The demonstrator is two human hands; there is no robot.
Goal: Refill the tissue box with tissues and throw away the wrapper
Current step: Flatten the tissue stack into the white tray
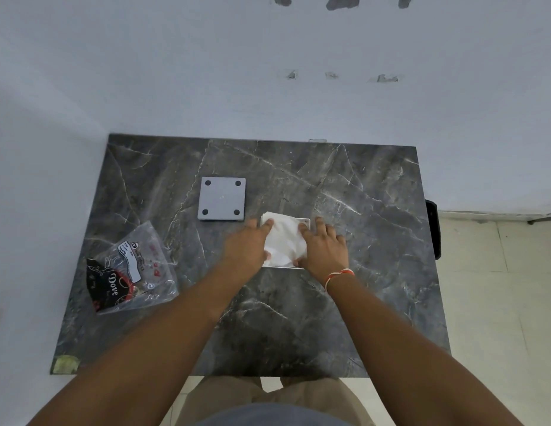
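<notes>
A stack of white tissues point(285, 239) lies in the open white tissue box point(304, 222) at the middle of the dark marble table point(375, 272). My left hand point(246, 249) presses on the left side of the tissues, and my right hand point(323, 249) holds the right side, fingers over the edges. Only the box's rim shows around the tissues. The box's grey square cover point(222, 198), with a dark dot at each corner, lies flat just behind and left of the box. The empty clear plastic wrapper point(129, 270) with black and red print lies at the table's left edge.
A white wall runs behind and to the left of the table. A black object point(433, 229) stands against the table's right edge. Pale floor tiles point(498, 302) lie to the right. A patch of tape point(65, 364) marks the table's front left corner.
</notes>
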